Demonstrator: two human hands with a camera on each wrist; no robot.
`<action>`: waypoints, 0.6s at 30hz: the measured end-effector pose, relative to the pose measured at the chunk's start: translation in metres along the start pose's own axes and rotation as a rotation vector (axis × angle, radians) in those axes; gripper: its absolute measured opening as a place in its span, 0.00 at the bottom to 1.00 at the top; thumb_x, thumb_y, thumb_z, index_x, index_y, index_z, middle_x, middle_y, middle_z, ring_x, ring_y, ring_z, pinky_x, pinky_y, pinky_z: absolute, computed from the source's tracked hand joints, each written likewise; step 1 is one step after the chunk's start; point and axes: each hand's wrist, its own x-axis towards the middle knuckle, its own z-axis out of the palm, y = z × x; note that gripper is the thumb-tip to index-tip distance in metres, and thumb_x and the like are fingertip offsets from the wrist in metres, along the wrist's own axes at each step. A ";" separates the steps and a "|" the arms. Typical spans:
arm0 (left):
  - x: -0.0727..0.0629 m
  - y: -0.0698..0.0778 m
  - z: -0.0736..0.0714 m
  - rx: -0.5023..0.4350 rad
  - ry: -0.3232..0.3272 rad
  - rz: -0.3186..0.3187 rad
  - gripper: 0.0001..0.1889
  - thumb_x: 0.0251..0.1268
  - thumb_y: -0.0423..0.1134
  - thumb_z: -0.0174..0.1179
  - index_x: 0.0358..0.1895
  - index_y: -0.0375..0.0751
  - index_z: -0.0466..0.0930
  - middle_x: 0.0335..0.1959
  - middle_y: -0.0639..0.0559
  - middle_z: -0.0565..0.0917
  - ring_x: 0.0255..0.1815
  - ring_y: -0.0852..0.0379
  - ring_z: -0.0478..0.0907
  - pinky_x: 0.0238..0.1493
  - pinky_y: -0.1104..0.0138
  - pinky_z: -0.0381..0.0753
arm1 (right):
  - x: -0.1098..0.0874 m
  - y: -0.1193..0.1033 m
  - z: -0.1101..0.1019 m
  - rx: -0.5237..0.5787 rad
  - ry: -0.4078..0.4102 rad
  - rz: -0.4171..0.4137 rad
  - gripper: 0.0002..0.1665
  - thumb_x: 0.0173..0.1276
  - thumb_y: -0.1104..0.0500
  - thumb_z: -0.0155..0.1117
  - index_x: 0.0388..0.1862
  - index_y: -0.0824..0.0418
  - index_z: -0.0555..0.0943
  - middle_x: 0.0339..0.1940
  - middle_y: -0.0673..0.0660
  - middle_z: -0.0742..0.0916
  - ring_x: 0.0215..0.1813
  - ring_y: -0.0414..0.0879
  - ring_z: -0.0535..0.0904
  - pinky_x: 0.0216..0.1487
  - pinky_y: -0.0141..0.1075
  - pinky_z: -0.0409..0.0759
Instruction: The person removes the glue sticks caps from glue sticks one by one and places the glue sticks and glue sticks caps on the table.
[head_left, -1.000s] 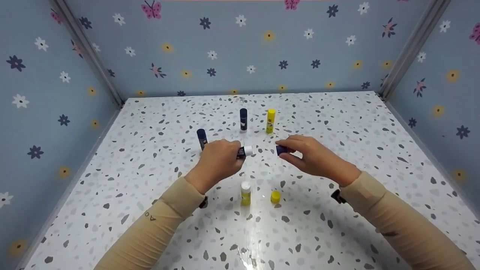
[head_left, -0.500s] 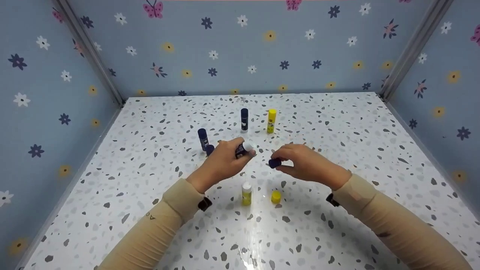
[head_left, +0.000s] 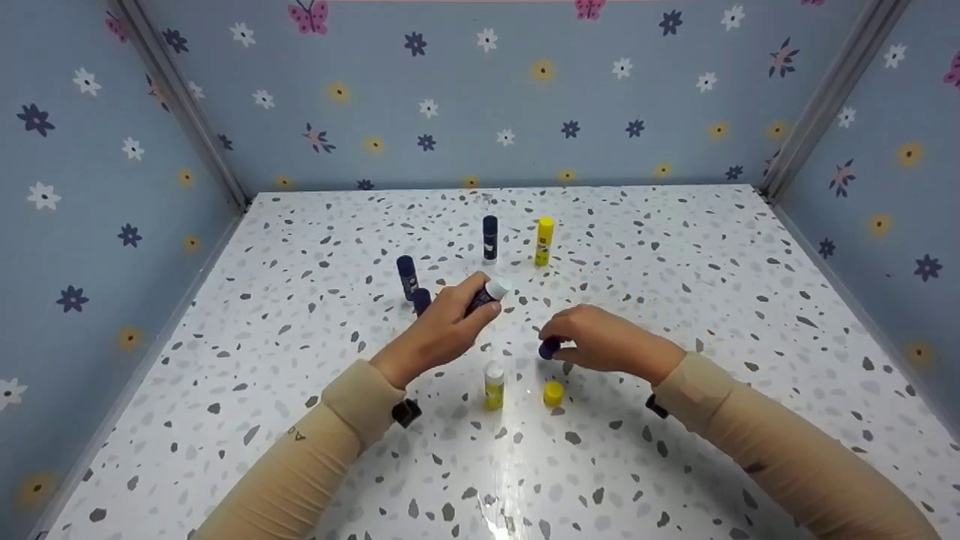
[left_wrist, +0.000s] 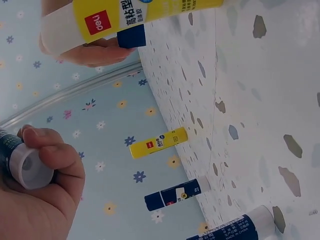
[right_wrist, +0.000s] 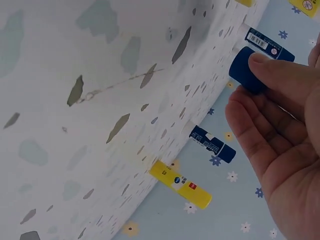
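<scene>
In the head view, my left hand (head_left: 441, 322) is gripping the uncapped navy glue stick (head_left: 482, 300), its white end toward two o'clock. My right hand (head_left: 606, 341) pinches the navy cap (head_left: 549, 349); the yellow cap (head_left: 553, 394) rests at six o'clock from it.

In the left wrist view, my fingers curl round this stick — the white-topped Deli glue stick (left_wrist: 130, 20) is at eleven o'clock.

In the right wrist view, the capped yellow glue stick (right_wrist: 181, 184) is at seven o'clock from the pinched cap.

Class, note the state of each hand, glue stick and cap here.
Held blue stick, uncapped
Left hand, gripping it
Held blue cap, off
Right hand, pinching it
Yellow cap, off
Front yellow stick, upright, uncapped
Back yellow stick, upright, capped
Back blue stick, upright, capped
Leftmost blue stick, upright, capped
Next blue stick, capped, partly hidden
</scene>
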 end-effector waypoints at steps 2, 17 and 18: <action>-0.001 -0.001 0.000 -0.022 -0.006 0.022 0.09 0.84 0.41 0.47 0.49 0.39 0.72 0.30 0.52 0.72 0.29 0.56 0.68 0.35 0.64 0.70 | 0.001 0.001 0.002 -0.006 -0.022 -0.006 0.11 0.71 0.67 0.75 0.51 0.64 0.91 0.45 0.57 0.94 0.48 0.49 0.91 0.53 0.46 0.89; -0.005 -0.005 0.000 -0.060 -0.034 0.037 0.10 0.86 0.42 0.44 0.53 0.40 0.71 0.31 0.52 0.72 0.30 0.55 0.69 0.36 0.64 0.71 | 0.008 0.004 0.012 0.001 -0.154 0.048 0.09 0.71 0.67 0.76 0.49 0.60 0.91 0.45 0.54 0.94 0.47 0.47 0.89 0.55 0.46 0.88; -0.005 -0.005 0.000 -0.061 -0.034 0.032 0.09 0.86 0.42 0.44 0.53 0.41 0.71 0.31 0.52 0.73 0.30 0.55 0.69 0.36 0.64 0.72 | 0.008 0.004 0.013 0.004 -0.157 0.049 0.09 0.71 0.67 0.75 0.48 0.60 0.91 0.45 0.54 0.94 0.46 0.47 0.89 0.55 0.46 0.88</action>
